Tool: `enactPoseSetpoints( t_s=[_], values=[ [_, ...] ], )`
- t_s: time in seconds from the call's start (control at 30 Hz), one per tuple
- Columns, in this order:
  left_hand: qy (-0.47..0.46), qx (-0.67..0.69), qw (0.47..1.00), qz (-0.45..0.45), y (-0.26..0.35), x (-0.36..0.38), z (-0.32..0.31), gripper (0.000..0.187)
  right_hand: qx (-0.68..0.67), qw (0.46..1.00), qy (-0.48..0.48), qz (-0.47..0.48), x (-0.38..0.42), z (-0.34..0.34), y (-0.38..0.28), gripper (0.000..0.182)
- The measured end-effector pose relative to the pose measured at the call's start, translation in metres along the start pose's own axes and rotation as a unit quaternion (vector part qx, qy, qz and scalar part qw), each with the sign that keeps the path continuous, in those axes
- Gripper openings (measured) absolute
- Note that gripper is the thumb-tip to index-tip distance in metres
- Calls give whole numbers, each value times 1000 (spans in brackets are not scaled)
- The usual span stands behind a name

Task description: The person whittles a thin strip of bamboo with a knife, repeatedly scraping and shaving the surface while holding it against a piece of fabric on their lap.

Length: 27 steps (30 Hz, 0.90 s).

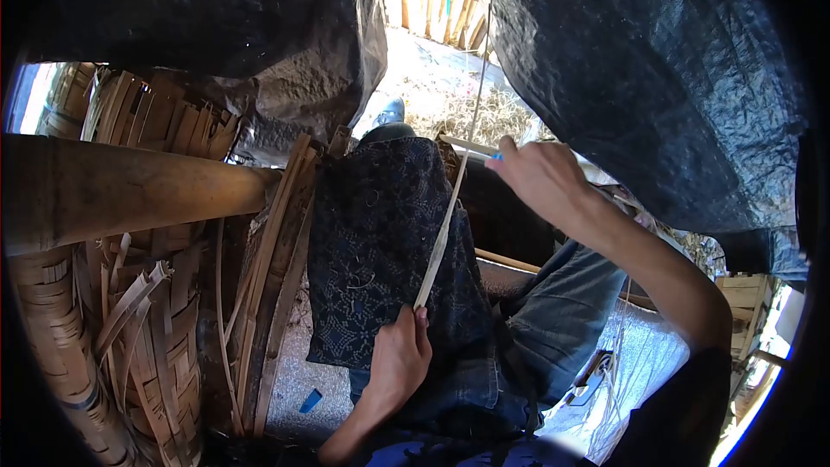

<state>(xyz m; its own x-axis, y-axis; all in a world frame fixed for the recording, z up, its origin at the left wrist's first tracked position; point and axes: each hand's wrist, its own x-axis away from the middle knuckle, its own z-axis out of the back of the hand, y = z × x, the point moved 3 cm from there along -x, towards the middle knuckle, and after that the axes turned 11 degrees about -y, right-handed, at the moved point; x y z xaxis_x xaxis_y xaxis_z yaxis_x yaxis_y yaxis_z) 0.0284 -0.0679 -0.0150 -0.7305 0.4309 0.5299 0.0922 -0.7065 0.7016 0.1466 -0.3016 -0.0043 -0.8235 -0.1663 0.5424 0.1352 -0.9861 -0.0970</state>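
My left hand is closed low over my lap, pinching the near end of a pale bamboo strip. The strip runs up and away from me, narrowing toward the bright opening. In my closed right hand is a knife with a bit of blue handle showing at the fingers. Its thin blade points left and crosses the strip, seemingly touching it. A dark patterned cloth covers my left leg beneath the strip.
Woven bamboo baskets and a thick bamboo pole crowd the left side. Black plastic sheeting hangs overhead on both sides. A small blue piece lies on the ground, and thin loose strips lie at lower right.
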Motion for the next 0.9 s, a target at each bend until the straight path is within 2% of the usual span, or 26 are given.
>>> enactPoseSetpoints(
  t_s=[0.07,0.1,0.17,0.2,0.27,0.47,0.6,0.67,0.77,0.8,0.87,0.9],
  values=[
    [-23,85,994,64,4,-1,10,27,-64,996,61,-4,9,27,0,37],
    [-23,89,993,70,3,-1,8,27,-63,996,56,0,15,32,-6,37],
    [-2,97,995,34,4,-3,9,29,-213,974,-78,21,32,26,-24,37],
    [-2,96,995,34,4,-4,9,29,-213,974,-77,20,37,18,-27,37],
    [-20,90,994,53,3,-3,8,28,-129,986,-34,95,45,5,-34,36],
    [-27,54,996,61,4,-3,6,27,-104,988,-78,81,43,3,-39,40],
    [-9,51,998,31,4,-3,3,29,-111,982,-114,97,34,8,-33,45],
    [-2,50,998,33,3,-3,2,29,-131,970,-146,146,29,4,-28,51],
    [-20,43,998,51,6,-4,4,26,-165,961,-127,183,30,0,-21,52],
    [-18,43,997,53,5,-4,4,26,-164,960,-128,185,29,0,-24,52],
    [-5,40,999,31,4,-6,2,29,-58,986,-114,111,28,-2,-28,49],
    [-6,40,999,32,3,-6,1,29,-60,985,-114,111,25,-2,-30,49]
  ],
)
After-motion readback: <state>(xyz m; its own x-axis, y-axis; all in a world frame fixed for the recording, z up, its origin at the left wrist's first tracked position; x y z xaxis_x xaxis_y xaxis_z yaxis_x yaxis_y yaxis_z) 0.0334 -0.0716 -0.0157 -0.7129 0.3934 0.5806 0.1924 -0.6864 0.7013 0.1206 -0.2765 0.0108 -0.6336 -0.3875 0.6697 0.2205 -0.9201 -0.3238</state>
